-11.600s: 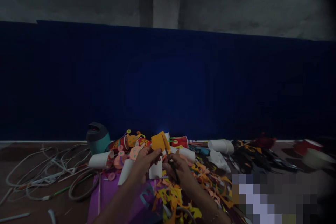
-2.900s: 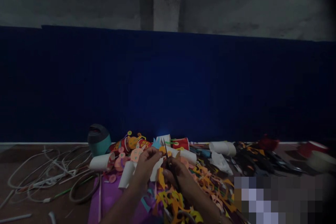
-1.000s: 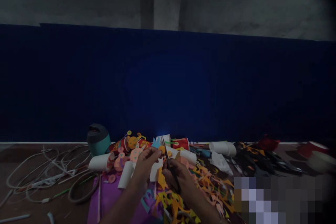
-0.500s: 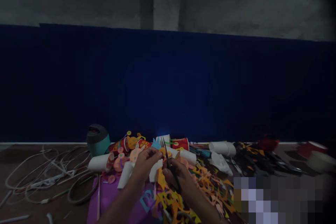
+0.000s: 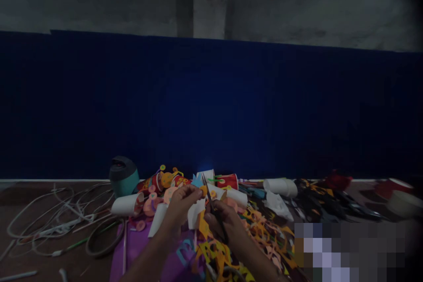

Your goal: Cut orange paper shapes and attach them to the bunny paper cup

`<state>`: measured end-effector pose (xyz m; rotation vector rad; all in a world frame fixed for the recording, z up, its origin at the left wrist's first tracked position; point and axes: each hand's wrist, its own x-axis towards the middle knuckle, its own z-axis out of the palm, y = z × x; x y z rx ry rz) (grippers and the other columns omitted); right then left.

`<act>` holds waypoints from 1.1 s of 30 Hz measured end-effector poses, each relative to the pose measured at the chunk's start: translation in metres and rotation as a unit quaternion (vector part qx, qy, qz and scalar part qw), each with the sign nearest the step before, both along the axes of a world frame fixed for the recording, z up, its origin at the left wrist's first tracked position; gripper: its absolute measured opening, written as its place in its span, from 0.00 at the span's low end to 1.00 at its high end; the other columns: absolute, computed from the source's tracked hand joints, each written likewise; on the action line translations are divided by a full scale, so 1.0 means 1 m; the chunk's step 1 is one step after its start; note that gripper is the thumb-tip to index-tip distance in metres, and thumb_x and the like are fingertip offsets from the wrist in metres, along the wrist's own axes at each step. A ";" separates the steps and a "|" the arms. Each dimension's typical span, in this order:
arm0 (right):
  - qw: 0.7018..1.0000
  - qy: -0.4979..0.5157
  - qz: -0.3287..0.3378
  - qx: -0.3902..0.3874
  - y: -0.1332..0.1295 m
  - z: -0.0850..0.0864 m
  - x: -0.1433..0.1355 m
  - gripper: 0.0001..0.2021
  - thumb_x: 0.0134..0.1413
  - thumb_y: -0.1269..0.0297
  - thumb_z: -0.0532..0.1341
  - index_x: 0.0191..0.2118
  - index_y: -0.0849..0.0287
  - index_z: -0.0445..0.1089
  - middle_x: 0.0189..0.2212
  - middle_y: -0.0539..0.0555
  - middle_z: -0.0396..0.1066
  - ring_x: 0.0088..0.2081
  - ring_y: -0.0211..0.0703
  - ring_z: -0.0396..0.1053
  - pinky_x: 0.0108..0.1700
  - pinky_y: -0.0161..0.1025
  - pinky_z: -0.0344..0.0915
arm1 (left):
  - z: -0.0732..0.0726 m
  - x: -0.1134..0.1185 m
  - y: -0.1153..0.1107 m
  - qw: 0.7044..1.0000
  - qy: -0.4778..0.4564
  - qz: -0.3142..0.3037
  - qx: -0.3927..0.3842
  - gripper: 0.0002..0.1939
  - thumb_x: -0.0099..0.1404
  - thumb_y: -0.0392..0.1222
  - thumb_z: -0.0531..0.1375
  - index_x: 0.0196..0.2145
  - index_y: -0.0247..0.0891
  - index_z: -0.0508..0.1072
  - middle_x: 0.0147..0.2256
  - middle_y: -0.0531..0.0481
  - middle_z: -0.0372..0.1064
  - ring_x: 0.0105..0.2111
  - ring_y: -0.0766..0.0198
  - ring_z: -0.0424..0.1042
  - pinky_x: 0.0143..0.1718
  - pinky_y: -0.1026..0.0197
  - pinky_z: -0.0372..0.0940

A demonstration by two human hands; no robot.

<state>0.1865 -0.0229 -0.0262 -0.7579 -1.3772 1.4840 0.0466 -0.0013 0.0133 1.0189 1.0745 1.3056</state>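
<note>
Head view: left hand [image 5: 183,207] clamps 1 orange paper [image 5: 203,190] between its fingers; right hand [image 5: 228,222] has fingers clamped on scissors [image 5: 210,202], right of the paper.

A craft workspace is suggested, as far as the dim view allows: scissors [image 5: 210,202] are held over a worktop [image 5: 42,262] strewn with paper scraps [image 5: 218,253] and cups [image 5: 124,205], backed by a blue panel [image 5: 211,110].

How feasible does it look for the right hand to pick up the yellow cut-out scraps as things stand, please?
Probably not: the yellow cut-out scraps lie close by in the picture, but the right hand is wrapped around scissors, so its fingers look occupied.
</note>
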 end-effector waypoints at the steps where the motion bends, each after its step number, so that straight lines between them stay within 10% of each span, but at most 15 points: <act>1: 1.000 -0.002 -0.002 -0.002 0.000 0.000 0.000 0.15 0.46 0.56 0.64 0.28 0.59 0.60 0.14 0.40 0.50 0.15 0.26 0.45 0.17 0.28 0.41 | -0.001 0.000 0.001 1.000 -0.001 -0.001 -0.001 0.11 0.45 0.46 0.66 0.20 0.36 0.70 0.18 0.55 0.65 0.16 0.70 0.59 0.19 0.67 0.50; 33: 1.000 -0.027 -0.006 -0.010 0.000 0.004 -0.002 0.16 0.42 0.55 0.66 0.26 0.60 0.60 0.14 0.40 0.51 0.15 0.26 0.45 0.17 0.29 0.42 | -0.013 -0.012 0.013 0.993 0.031 -0.115 0.021 0.11 0.47 0.45 0.66 0.21 0.35 0.70 0.19 0.55 0.65 0.20 0.70 0.62 0.24 0.68 0.56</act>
